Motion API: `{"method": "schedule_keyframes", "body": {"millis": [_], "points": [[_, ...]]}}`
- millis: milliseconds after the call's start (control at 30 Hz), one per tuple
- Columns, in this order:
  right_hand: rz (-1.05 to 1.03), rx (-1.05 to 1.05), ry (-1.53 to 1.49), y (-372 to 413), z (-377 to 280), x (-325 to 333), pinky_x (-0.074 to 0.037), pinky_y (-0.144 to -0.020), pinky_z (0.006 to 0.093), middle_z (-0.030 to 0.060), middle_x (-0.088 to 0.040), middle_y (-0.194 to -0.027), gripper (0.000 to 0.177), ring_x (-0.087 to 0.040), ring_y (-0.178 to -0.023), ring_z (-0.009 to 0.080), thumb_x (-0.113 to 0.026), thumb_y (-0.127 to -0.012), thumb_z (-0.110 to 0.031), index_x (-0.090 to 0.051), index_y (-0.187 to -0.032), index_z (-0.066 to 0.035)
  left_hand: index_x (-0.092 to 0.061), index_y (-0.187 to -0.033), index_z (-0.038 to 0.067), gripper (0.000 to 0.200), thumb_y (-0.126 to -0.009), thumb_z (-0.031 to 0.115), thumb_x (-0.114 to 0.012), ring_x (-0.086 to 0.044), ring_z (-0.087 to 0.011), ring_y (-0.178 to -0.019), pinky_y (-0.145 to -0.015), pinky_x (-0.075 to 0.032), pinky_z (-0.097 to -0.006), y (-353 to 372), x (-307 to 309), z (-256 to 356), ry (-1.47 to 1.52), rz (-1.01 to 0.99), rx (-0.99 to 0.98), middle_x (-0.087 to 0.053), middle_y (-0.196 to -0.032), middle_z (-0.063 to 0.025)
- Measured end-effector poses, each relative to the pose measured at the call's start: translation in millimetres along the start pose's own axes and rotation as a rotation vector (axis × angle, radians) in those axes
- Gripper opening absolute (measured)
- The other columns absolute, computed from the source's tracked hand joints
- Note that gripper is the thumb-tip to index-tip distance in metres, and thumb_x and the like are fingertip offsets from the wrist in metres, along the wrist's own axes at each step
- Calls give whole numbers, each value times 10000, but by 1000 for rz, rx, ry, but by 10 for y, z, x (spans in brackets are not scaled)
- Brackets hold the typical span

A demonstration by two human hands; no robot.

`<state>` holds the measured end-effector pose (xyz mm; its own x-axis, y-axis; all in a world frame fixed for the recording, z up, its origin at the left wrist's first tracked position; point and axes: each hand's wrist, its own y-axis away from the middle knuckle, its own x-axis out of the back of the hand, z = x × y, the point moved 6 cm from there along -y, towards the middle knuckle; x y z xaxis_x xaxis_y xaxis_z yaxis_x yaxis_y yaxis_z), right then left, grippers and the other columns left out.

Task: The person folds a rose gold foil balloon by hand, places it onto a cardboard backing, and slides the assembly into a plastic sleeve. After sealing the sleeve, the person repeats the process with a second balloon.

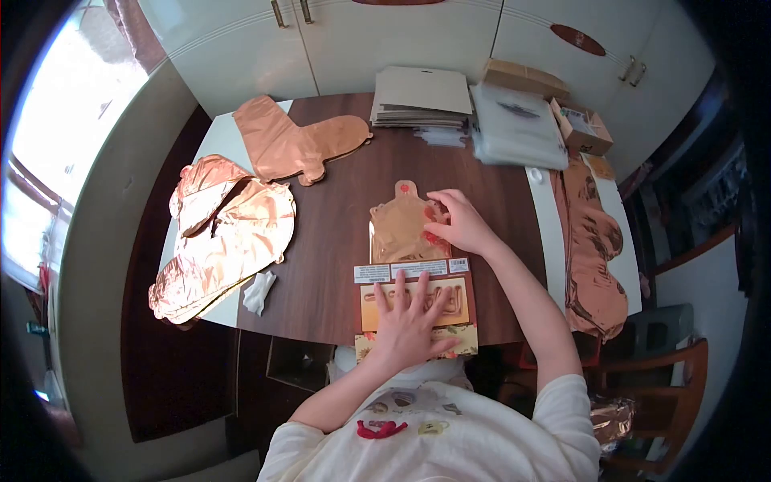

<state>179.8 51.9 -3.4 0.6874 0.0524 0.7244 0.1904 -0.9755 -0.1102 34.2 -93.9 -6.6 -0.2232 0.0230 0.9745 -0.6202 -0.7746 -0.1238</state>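
Note:
A flat clear plastic package (397, 229) with copper-gold and red contents lies at the middle of the table. Its near end meets a printed card (370, 315) with white label panels, a barcode and a leaf-patterned lower strip. My left hand (409, 317) presses flat on the card, fingers spread, covering part of its print. At the package's right side is my right hand (462, 225), bent in a curve. Its thumb and index fingertips touch the package well apart, with red showing between them. The other right fingers are partly hidden.
Copper foil balloons (241, 233) lie flat on the left, more (301, 140) behind them, and a foil stack (593, 257) hangs over the right edge. A crumpled white tissue (258, 292) is front left. Cards (422, 88), clear bags (514, 120) and a small box (580, 128) stand at the back.

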Motion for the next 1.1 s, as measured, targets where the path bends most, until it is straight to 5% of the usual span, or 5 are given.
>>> {"method": "schedule_keyframes", "body": {"millis": [267, 400, 600, 800, 1100], "points": [[-116, -234, -56, -225, -36, -20, -488, -869, 333, 194, -586, -1128, 775, -594, -1008, 263, -803, -683, -221, -423, -1319, 5, -395, -1433, 268, 853, -751, 774, -463, -184, -517, -1362, -1000, -114, -745, -3, -10, -4, -7, -30, 9, -273, -1498, -203], [-353, -273, -276, -204, 126, -91, -492, -764, 283, 82, -654, -912, 422, -608, -828, 123, -758, -743, -143, -607, -1096, 32, -362, -1447, 251, 836, -779, 745, -450, -191, -504, -1364, -1002, -116, -745, 1, -3, -5, 6, -41, 9, -265, -1500, -197], [-255, -184, -309, 231, -176, 89, -482, -689, 241, 30, -647, -853, 207, -579, -768, 68, -670, -846, -70, -631, -1031, 13, -370, -1443, 251, 837, -769, 737, -467, -195, -508, -1363, -991, -125, -752, -5, 8, -2, 21, -54, 14, -277, -1496, -201], [-196, 27, -451, 593, -274, 17, -521, -777, 281, 115, -673, -1077, 155, -643, -962, 139, -652, -877, -86, -570, -982, -6, -394, -1435, 258, 856, -748, 761, -474, -166, -518, -1368, -988, -109, -757, -20, 5, -6, 26, -74, 17, -268, -1497, -212], [-77, -64, -158, 296, -112, -36, -519, -767, 407, 212, -674, -920, 460, -661, -877, 362, -768, -720, -229, -580, -1049, 32, -402, -1429, 257, 846, -748, 752, -486, -151, -520, -1371, -985, -105, -763, 2, -3, -14, 43, -40, 14, -257, -1501, -214]]}}
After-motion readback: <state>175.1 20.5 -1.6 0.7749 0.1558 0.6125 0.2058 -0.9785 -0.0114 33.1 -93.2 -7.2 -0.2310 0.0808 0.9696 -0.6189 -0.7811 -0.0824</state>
